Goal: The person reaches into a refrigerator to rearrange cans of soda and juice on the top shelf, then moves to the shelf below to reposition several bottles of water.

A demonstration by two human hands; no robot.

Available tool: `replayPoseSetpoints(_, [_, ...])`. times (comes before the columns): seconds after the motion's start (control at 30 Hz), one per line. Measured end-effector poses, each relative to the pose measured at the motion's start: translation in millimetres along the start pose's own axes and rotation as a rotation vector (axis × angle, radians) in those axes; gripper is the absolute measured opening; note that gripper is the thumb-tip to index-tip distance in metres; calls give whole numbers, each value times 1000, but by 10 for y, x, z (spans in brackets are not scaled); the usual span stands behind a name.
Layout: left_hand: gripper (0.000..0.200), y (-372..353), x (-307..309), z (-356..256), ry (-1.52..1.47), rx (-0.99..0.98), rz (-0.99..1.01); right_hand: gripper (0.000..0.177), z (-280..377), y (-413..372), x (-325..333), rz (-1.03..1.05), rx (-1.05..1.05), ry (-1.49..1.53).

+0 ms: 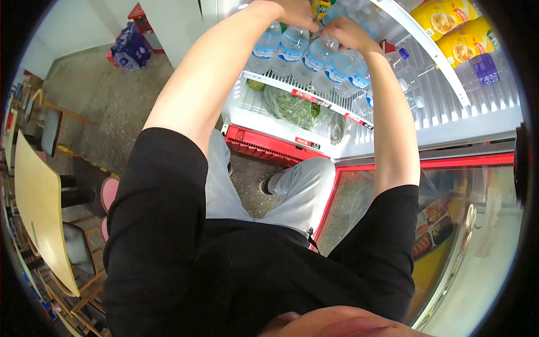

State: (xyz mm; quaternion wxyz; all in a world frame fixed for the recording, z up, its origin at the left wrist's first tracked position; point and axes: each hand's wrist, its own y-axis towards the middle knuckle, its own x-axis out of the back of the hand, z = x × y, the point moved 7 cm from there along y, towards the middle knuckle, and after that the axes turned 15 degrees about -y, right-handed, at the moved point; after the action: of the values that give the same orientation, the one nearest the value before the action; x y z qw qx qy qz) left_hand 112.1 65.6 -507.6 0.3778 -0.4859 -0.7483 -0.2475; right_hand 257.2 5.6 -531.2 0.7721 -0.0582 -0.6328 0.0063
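My left hand [297,13] reaches to the top edge of the view, inside the fridge. Its fingers are bent against a yellow-and-green drink container [321,9], of which only part shows. Close beside it, my right hand [351,35] is curled over the top of a water bottle [318,54]; its fingertips partly hide the neck. More clear water bottles with blue labels [292,45] stand in a row on the wire shelf [314,96] beneath my hands.
Bagged green vegetables [292,106] lie on the fridge's bottom level. Yellow drink packs [461,48] and a purple-labelled bottle [484,70] sit in the door rack at right. The red-framed door [426,164] stands open. Tables [36,196] and chairs are at left.
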Motion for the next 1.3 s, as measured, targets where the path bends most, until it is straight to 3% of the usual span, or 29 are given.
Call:
replayPoseSetpoints(0.17, [52,87,-41,31,44,-65,55,49,22,-50,-3,-3,14,38])
replayPoseSetpoints(0.5, [54,66,-22,64,-13,14,59,53,92,-110,27,-51,19,126])
replayPoseSetpoints(0.8, [62,170,-59,164,-24,41,65,49,-159,70,-81,32,22,60])
replayPoseSetpoints(0.9, [64,159,-34,161,19,57,49,60,-209,112,-120,27,67,21])
replayPoseSetpoints(1.0, [65,109,-67,104,40,35,31,48,154,-170,61,80,-72,131])
replayPoseSetpoints(1.13, [64,110,-39,43,43,-37,-12,47,216,-214,112,56,42,73])
replayPoseSetpoints(1.3, [60,19,-5,-31,51,-97,-47,46,170,-180,96,34,34,47])
